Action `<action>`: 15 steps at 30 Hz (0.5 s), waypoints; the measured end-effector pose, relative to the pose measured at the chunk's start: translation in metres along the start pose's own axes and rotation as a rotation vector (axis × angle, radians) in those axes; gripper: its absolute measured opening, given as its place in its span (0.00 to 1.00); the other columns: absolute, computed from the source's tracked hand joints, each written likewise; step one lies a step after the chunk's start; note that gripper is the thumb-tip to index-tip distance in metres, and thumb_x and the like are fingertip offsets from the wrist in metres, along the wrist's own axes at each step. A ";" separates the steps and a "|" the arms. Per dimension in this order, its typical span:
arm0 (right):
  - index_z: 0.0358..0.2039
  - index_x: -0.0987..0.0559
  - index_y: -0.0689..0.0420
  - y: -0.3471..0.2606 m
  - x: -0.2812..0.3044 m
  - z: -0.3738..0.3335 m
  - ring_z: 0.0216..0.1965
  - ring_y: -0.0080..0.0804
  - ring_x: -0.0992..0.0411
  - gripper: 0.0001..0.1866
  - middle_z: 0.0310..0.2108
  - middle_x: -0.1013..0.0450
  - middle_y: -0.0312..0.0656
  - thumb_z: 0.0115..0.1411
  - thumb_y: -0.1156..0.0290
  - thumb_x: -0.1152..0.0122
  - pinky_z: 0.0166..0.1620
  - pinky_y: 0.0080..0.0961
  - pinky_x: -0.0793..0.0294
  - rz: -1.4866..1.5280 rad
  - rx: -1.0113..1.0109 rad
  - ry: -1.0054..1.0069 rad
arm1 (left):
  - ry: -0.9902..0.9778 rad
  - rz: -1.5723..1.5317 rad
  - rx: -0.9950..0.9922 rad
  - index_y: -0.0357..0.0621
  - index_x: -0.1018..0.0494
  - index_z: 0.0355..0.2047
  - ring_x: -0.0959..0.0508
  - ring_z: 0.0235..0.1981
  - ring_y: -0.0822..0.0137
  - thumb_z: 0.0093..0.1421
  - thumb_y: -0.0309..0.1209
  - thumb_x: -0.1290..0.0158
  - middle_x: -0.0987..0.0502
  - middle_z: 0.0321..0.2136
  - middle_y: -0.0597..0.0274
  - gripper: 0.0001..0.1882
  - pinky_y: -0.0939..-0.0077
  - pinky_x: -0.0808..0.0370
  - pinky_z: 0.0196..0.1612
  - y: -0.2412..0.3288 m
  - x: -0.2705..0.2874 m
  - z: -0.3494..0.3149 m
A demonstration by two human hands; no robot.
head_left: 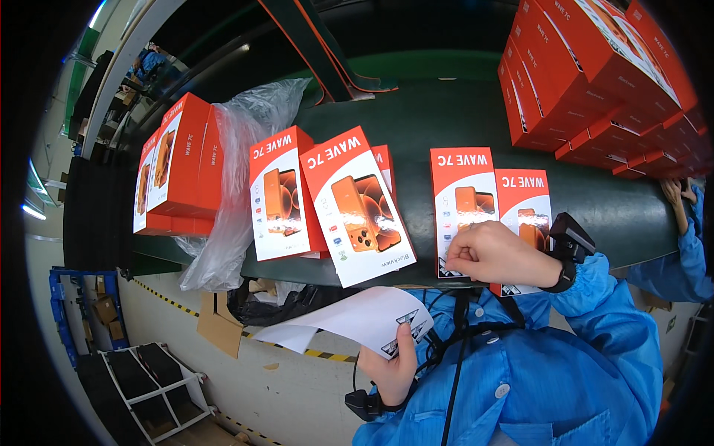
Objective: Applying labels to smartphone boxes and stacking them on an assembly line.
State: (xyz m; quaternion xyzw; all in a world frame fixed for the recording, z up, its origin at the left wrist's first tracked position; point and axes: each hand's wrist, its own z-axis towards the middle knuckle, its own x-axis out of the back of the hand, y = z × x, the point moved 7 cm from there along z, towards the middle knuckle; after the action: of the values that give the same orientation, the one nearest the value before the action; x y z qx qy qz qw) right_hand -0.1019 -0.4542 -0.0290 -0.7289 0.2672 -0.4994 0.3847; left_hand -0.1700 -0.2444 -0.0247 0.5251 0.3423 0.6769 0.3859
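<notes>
My left hand (390,372) grips a curling white sheet (346,316) with black-and-white triangular stickers (407,331) at its near end, thumb on top. Fingers curled together, my right hand (491,253) is over the lower part of a red-and-white phone box (461,167). Its fingertips are by a dark sticker at the box's lower left corner; whether they pinch anything is hidden. Against that box's right side lies another phone box (520,182), its lower edge partly behind my wrist. Left of these, a tilted phone box (361,215) overlaps another phone box (279,193).
Stacked red boxes (550,82) rise at the right of the dark green table (416,111). More boxes (186,163) stand at the left beside clear plastic wrap (242,163). A green post (320,52) stands at the back. Another person's hand (675,201) shows at the far right.
</notes>
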 end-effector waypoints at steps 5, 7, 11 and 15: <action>0.21 0.35 0.59 -0.003 0.006 -0.003 0.19 0.29 0.34 0.14 0.19 0.34 0.42 0.47 0.71 0.35 0.23 0.27 0.37 -0.128 0.166 0.219 | -0.005 -0.105 0.078 0.28 0.30 0.38 0.23 0.29 0.69 0.54 0.23 0.46 0.23 0.29 0.50 0.12 0.78 0.27 0.34 -0.005 0.001 -0.007; 0.23 0.35 0.59 -0.004 0.012 -0.009 0.22 0.33 0.33 0.15 0.20 0.34 0.42 0.47 0.70 0.35 0.27 0.27 0.36 -0.053 0.097 0.153 | 0.018 -0.288 0.044 0.29 0.31 0.40 0.23 0.33 0.67 0.54 0.23 0.46 0.24 0.33 0.50 0.14 0.75 0.28 0.38 -0.013 -0.001 -0.014; 0.25 0.34 0.59 0.011 0.028 -0.047 0.31 0.35 0.32 0.15 0.26 0.34 0.42 0.47 0.72 0.35 0.36 0.26 0.34 0.140 0.069 0.339 | -0.152 -0.683 0.170 0.28 0.34 0.46 0.28 0.41 0.70 0.56 0.25 0.46 0.28 0.43 0.56 0.18 0.77 0.32 0.44 -0.035 -0.040 -0.015; 0.41 0.33 0.61 0.043 0.048 -0.123 0.49 0.41 0.36 0.20 0.44 0.36 0.49 0.47 0.75 0.39 0.50 0.30 0.37 -0.052 0.055 0.825 | -0.235 -0.689 0.418 0.31 0.40 0.53 0.29 0.47 0.67 0.64 0.32 0.56 0.31 0.48 0.54 0.20 0.77 0.36 0.52 -0.042 -0.089 -0.009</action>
State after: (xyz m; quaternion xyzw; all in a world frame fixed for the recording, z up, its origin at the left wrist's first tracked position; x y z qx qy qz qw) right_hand -0.1993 -0.5514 -0.0139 -0.4636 0.3670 -0.7661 0.2520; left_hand -0.1589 -0.3036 -0.1030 0.5206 0.5816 0.3599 0.5111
